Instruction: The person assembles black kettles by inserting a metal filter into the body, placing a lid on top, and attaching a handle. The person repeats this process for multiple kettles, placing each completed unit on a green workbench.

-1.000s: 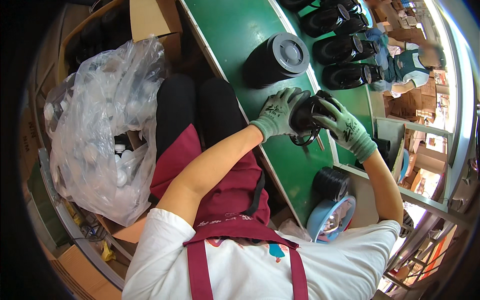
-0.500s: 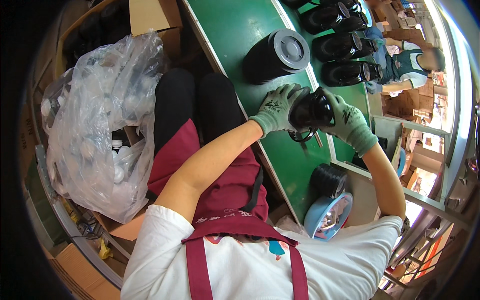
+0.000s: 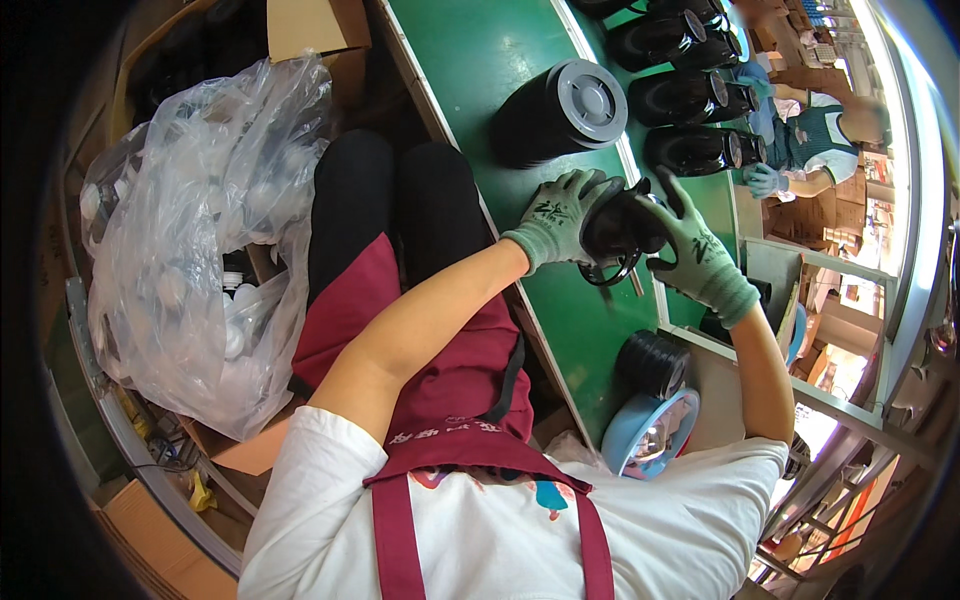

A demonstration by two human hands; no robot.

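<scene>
We hold a black round part (image 3: 618, 228) between both hands, just above the green bench (image 3: 500, 60) that runs from the near right to the far middle of the scene. Our left hand (image 3: 560, 215), in a grey-green glove, is wrapped around the part's left side with the fingers curled over its top. Our right hand (image 3: 700, 250), gloved the same way, grips the right side, the fingers spread and pressed against the black body. A thin black ring (image 3: 608, 272) hangs at the near edge of the part, just over the bench surface.

Farther along the bench lies a black cylindrical container (image 3: 555, 115) with a grey ribbed lid, on its side and well apart from our hands. To the far right, a row of similar black vessels (image 3: 690, 95) sits beside the bench, and another person's gloved hand (image 3: 765, 180) is near them. On the near right a stack of black rings (image 3: 650, 362) rests just beside a light blue bowl (image 3: 640, 435). To our left a large clear plastic bag (image 3: 200, 220) of white pieces fills a cardboard box (image 3: 240, 452).
</scene>
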